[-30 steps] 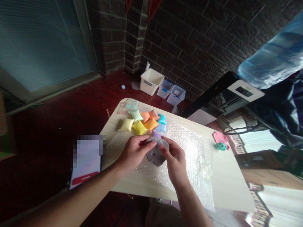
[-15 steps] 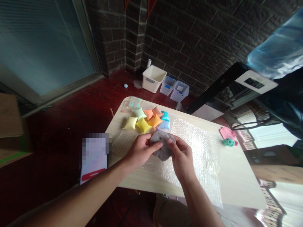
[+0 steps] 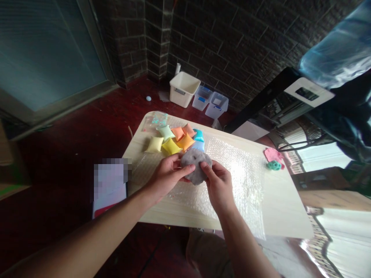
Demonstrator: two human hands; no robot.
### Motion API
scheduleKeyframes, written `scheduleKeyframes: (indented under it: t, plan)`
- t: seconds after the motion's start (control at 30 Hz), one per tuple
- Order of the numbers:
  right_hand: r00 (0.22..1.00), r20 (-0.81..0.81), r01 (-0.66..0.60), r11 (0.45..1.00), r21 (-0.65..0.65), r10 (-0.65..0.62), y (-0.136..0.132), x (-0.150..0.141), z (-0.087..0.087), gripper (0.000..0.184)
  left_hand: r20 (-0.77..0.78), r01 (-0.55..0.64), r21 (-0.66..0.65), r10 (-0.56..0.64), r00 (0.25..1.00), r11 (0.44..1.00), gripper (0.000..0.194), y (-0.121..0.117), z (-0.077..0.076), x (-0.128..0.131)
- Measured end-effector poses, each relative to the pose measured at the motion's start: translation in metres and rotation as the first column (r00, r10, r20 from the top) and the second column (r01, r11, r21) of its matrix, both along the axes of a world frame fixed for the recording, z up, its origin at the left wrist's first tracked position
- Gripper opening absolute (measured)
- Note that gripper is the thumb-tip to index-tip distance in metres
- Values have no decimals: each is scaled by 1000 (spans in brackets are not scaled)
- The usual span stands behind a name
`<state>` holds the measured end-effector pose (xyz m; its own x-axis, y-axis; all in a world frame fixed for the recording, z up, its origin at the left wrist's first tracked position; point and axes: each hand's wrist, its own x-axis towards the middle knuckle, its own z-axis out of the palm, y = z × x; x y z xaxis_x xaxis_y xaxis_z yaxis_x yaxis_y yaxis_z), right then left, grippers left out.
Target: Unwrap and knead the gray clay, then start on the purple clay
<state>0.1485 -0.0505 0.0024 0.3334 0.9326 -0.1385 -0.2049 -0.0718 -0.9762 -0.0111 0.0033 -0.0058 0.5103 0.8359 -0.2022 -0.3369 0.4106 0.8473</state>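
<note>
A flattened grey lump of modelling clay (image 3: 196, 162) is held up over the table between both hands. My left hand (image 3: 169, 172) grips its left edge, thumb on the face towards me and fingers behind. My right hand (image 3: 218, 181) pinches the right side in the same way, its thumb pressing near the middle. Just beyond the clay lie several small pillow-shaped packets, among them a yellow packet (image 3: 171, 146), an orange packet (image 3: 186, 142) and a light blue packet (image 3: 198, 146). Bubble wrap (image 3: 237, 173) is spread beneath my hands.
Pink clay (image 3: 273, 155) and a green clay piece (image 3: 274, 165) lie at the right side of the table (image 3: 284, 208). A phone-like screen (image 3: 110, 185) stands at the left. On the floor beyond are a cream basket (image 3: 181, 92) and two clear bins (image 3: 216, 105).
The grey clay is tilted slightly differently, and more of its face shows between my thumbs. Both hands keep their hold. The whole view has shifted a little, so the table sits higher.
</note>
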Motion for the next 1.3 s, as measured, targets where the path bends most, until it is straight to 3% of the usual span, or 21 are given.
scheduleKeyframes:
  t: [0.1,0.23,0.43,0.57,0.73,0.9,1.1,1.2,1.3]
  plan:
    - [999,-37,-9,1000,-7,9,1,2,2,24,1,14,-25,-14,1000,1000,37,0,-1,0]
    - [997,56,-57,998,-26,58,2,7,5,31,-59,48,15,-47,997,999,33,-1,-5,1]
    - [992,123,-14,996,-89,25,2,14,6,31,-94,152,46,-147,985,987,24,-3,-10,2]
    - [995,97,23,999,-40,-19,3,15,3,27,-97,98,43,-94,991,994,36,-4,-8,4]
    - [996,90,-10,999,-41,13,2,16,2,27,-110,65,59,-58,992,996,28,-3,-8,3]
    - [970,198,-122,989,-87,137,1,13,8,34,-190,81,184,-45,981,980,24,-3,-7,-1]
    - [946,305,-90,993,-78,110,0,13,7,42,-227,96,201,-49,973,975,25,-6,-9,-1]
    - [940,327,-77,995,-62,93,0,8,6,43,-274,53,261,21,961,964,30,-9,-10,0]
    - [918,384,-80,995,-61,97,-1,-1,6,43,-377,38,394,124,918,919,33,-13,-9,2]
